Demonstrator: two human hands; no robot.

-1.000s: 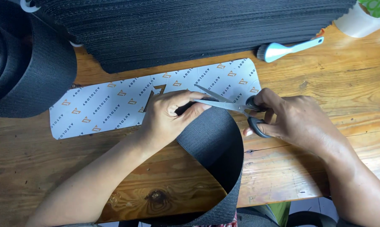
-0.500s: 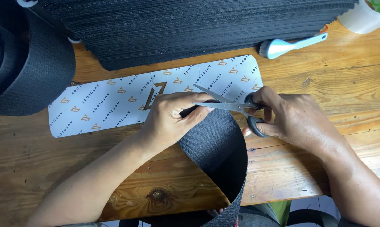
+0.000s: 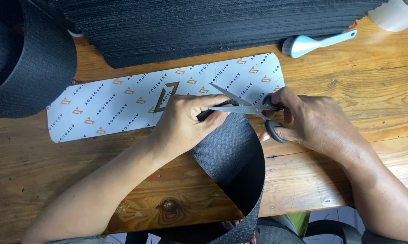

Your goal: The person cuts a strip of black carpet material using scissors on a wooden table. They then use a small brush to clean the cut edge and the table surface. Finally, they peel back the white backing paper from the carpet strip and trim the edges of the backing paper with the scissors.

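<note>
Head view: my left hand (image 3: 186, 119) pinches the end of the black strap (image 3: 228, 153), which loops down over the wooden table's (image 3: 371, 86) near edge. My right hand (image 3: 312, 122) grips the scissors (image 3: 244, 107), blades open across the strap end, above a patterned card (image 3: 122, 104). A blue brush (image 3: 317, 43) lies beyond.

Wide black webbing strap (image 3: 228, 149) loops over the table edge, open black-handled scissors (image 3: 251, 110) straddling its end.
</note>
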